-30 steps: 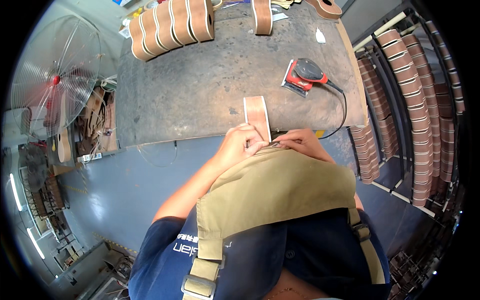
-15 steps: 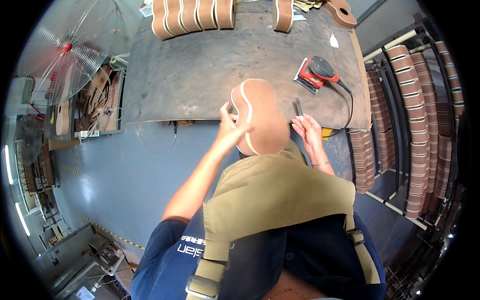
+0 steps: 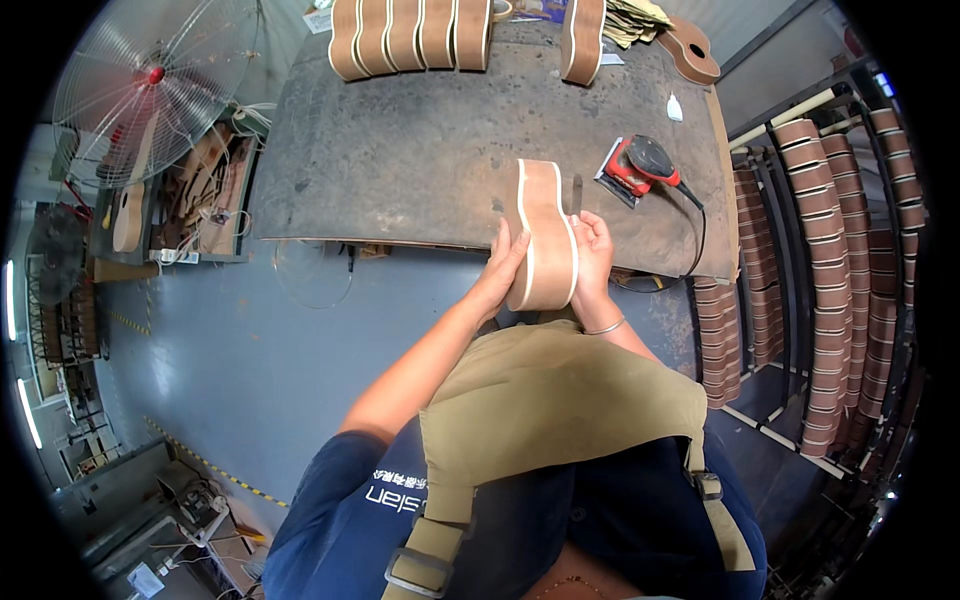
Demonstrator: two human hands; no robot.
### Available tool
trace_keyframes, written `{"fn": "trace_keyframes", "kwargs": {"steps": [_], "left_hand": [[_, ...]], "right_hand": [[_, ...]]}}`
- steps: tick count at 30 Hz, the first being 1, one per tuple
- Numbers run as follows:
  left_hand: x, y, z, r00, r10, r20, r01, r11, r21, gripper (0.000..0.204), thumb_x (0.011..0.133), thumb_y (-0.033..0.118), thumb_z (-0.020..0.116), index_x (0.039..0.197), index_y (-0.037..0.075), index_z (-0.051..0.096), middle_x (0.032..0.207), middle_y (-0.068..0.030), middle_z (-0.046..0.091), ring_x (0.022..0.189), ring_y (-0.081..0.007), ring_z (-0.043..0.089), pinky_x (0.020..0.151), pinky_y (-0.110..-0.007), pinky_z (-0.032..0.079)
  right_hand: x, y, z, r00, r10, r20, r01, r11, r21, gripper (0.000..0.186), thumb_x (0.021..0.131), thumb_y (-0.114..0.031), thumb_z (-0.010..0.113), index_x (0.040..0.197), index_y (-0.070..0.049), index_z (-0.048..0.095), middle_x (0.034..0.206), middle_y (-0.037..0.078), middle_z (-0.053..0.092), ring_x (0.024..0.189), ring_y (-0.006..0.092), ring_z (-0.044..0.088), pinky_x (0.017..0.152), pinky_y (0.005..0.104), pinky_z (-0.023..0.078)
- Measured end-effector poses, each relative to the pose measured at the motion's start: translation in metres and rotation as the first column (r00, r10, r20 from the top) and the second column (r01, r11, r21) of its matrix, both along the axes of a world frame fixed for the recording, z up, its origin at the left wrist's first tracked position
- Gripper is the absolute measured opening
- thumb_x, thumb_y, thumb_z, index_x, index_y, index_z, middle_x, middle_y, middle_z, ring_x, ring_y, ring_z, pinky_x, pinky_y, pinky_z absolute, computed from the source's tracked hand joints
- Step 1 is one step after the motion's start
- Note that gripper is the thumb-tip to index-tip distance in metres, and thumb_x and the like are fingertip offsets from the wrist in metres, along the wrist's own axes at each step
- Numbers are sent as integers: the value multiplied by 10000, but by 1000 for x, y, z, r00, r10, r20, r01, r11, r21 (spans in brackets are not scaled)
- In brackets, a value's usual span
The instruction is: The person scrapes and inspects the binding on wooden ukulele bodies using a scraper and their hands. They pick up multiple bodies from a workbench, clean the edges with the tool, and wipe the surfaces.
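Observation:
A small wooden ukulele body (image 3: 545, 235) stands on edge before my apron at the table's front edge, its curved brown side with pale binding turned up. My left hand (image 3: 503, 265) grips it from the left, thumb along the side. Against its right face rests my right hand (image 3: 594, 255), with a thin dark blade-like tool (image 3: 577, 192) rising from between thumb and fingers. The tool's lower end is hidden in the hand, so its exact kind cannot be told.
On the dark worktable (image 3: 420, 140) lie a red and black sander (image 3: 636, 168) with a cord, a white bottle (image 3: 675, 108) and several ukulele bodies (image 3: 420, 35). Racks of striped brown bodies (image 3: 815, 280) stand at right. A large fan (image 3: 155, 80) is at far left.
The ukulele body has turned from its broad flat face to its narrow curved side. My right hand has come in from the right and now touches it, still with the blade-like tool.

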State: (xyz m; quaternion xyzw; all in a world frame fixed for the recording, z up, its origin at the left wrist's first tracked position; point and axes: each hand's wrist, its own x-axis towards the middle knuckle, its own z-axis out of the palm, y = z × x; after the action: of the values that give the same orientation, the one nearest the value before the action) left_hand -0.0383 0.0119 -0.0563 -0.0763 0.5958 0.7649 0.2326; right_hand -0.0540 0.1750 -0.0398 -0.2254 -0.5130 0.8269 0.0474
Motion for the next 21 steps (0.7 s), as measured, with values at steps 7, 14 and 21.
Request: {"fn": "trace_keyframes", "kwargs": {"steps": [7, 14, 21], "left_hand": [[14, 0, 4, 983, -152, -105, 151, 988, -20, 1125, 1033, 511, 618, 1686, -11, -135, 1757, -260, 33, 1646, -352, 31, 1317, -430, 125], [19, -20, 9, 934, -328, -141, 304, 938, -167, 1161, 1011, 429, 672, 1679, 8, -179, 1756, -260, -7, 1643, -376, -9, 1320, -483, 124], [-31, -35, 23, 954, -297, 44, 300, 940, -161, 1172, 867, 403, 874, 1696, -15, 158, 1640, -261, 311, 1528, -361, 369, 1229, -481, 361]], "right_hand": [[20, -4, -21, 999, 9, -40, -3, 989, 145, 150, 1099, -71, 587, 1226, 1, 554, 1097, 103, 719, 961, 137, 702, 852, 270, 592], [18, 10, -22, 993, 115, 41, -117, 990, 72, 149, 1090, -29, 574, 1218, 37, 537, 1110, 150, 712, 1046, 194, 726, 942, 309, 622], [-56, 39, -15, 964, 265, 23, -250, 873, 419, 104, 1055, -50, 659, 1130, 23, 657, 1091, 92, 749, 992, 152, 736, 867, 264, 589]]}}
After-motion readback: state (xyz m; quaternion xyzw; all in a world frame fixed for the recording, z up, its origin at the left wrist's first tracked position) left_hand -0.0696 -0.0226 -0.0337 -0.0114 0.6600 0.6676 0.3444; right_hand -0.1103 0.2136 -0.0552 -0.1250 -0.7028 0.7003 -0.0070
